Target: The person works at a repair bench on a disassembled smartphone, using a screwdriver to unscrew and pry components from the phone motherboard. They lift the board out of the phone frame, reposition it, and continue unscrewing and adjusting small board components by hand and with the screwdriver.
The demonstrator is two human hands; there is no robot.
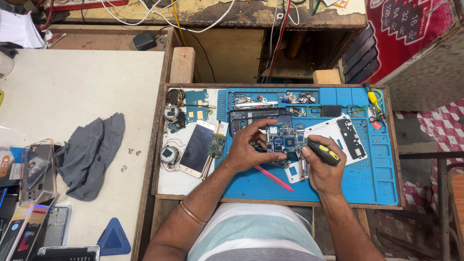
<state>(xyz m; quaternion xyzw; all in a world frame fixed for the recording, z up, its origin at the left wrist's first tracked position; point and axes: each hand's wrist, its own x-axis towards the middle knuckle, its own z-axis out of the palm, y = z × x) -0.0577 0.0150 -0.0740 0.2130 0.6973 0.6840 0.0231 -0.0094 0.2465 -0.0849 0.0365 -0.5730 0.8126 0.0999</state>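
Note:
My left hand [249, 147] grips a blue phone circuit board [285, 140] from its left side, holding it over the blue repair mat [372, 179]. Against the board's right edge, my right hand [325, 166] holds a black and yellow screwdriver [323, 151]. A white phone frame [349, 137] lies just right of the board, and a pink plastic pry tool [273, 177] rests on the mat below my hands.
A phone with a gold rim [195, 147] lies screen up at the mat's left, beside a small green board [217, 144], round parts and a dark phone frame [241, 118]. Loose screws and parts fill the mat's top trays. A grey cloth [89, 154] lies on the white table at left.

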